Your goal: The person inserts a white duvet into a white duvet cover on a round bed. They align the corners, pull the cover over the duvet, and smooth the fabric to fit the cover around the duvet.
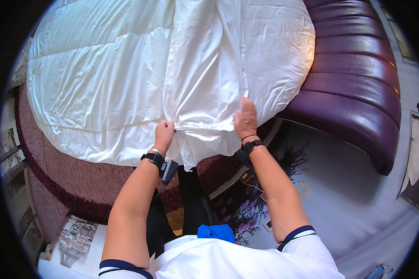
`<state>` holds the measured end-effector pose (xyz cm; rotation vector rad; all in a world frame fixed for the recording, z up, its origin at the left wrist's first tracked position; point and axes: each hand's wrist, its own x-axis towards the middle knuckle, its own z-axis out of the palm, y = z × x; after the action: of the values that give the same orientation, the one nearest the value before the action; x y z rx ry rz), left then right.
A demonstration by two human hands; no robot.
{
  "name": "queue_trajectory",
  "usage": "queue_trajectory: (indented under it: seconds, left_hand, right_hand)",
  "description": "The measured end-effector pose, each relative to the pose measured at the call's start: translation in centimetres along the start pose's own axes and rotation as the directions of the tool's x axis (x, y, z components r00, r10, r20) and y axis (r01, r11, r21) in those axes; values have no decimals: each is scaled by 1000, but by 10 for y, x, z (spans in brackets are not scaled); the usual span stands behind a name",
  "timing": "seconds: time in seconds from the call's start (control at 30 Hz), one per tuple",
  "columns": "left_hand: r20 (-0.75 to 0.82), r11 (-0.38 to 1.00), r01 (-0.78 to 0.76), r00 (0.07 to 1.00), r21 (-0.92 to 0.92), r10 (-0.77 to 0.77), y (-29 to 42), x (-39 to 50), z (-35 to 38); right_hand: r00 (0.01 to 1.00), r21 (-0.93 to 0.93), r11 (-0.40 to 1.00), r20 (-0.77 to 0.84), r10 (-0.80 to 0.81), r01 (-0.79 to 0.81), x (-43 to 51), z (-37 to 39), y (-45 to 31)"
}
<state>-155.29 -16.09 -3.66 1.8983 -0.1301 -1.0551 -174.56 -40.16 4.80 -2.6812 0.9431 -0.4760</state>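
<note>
A quilted white duvet (101,80) lies across the bed before me, with a loose white cover sheet (202,80) running in folds down its middle. My left hand (164,136) pinches the cover sheet between thumb and fingers at its near end. A taut hem stretches from there toward my right hand (246,118), which is slightly blurred beside the sheet's right edge. Its fingers point away from me, and whether they grip the cloth is not plain. Below the hem, bunched fabric (209,143) hangs over the bed's near side.
To the right curves a purple padded leather headboard (352,94). Pinkish carpet (90,178) with a dark plum border lies at left, near a printed panel (75,240). A floral-patterned wall (251,216) with socket plates and a white cable (253,185) stands close at right.
</note>
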Motion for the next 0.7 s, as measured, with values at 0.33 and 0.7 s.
queue_trajectory:
  seconds: [0.33,0.7]
  left_hand:
    - [133,957,1,990,292,-41,-13,-62,-15]
    - [46,598,40,991,801,-127,16,-42,-32]
  right_hand:
    - [631,-8,986,769,-102,169,-102,-7,-33]
    - [993,56,998,117,3,-10,-39,37,-36]
